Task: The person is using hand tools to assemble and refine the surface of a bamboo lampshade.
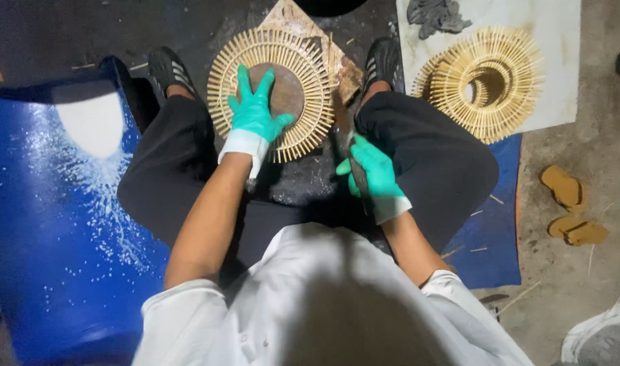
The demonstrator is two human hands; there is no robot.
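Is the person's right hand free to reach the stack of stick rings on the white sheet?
Probably not right away: the right hand grips a dark tool, and the raised right knee sits between it and the stack of stick rings.

Both hands wear smooth teal rubber gloves with pale rolled cuffs. The left hand (256, 112) lies on a sunburst ring (273, 91) of pale, matt wooden sticks around a dull brown disc. The right hand (372, 175) grips a dark, worn tool (344, 132), material unclear. Left of the ring lies a glossy blue plastic sheet (46, 224) dusted with white powder. Right of the ring, a second stick ring (483, 81) rests on a matt white sheet (561, 61). The floor (581, 169) is rough and grey.
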